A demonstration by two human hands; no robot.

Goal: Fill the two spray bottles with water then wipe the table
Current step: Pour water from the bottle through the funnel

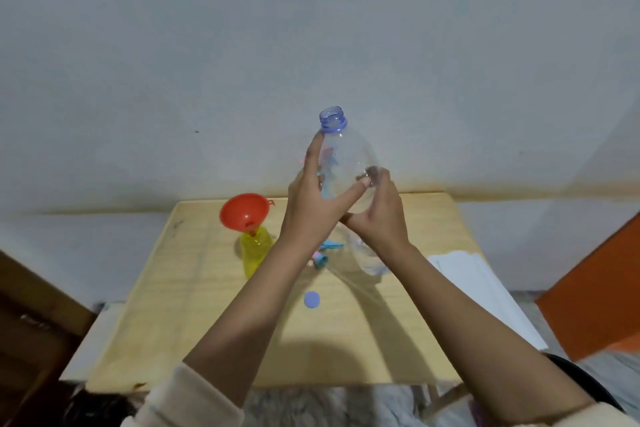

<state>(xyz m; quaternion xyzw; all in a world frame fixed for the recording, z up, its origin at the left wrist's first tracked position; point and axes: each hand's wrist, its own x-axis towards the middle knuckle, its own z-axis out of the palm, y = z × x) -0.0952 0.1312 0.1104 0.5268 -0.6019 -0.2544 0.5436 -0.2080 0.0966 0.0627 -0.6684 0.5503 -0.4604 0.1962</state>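
Left hand (311, 204) and right hand (381, 215) both grip the uncapped clear bottle (346, 156), raised above the table (207, 322). The yellow spray bottle (254, 253) stands there, a red funnel (242, 210) in its neck.

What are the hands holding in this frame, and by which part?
Both hold the clear uncapped bottle by its body. The left hand grips one side, with a finger reaching toward the neck, and the right hand grips the opposite side.

Clear glossy plastic bottle (346, 163); matt pale wood table (207, 322).
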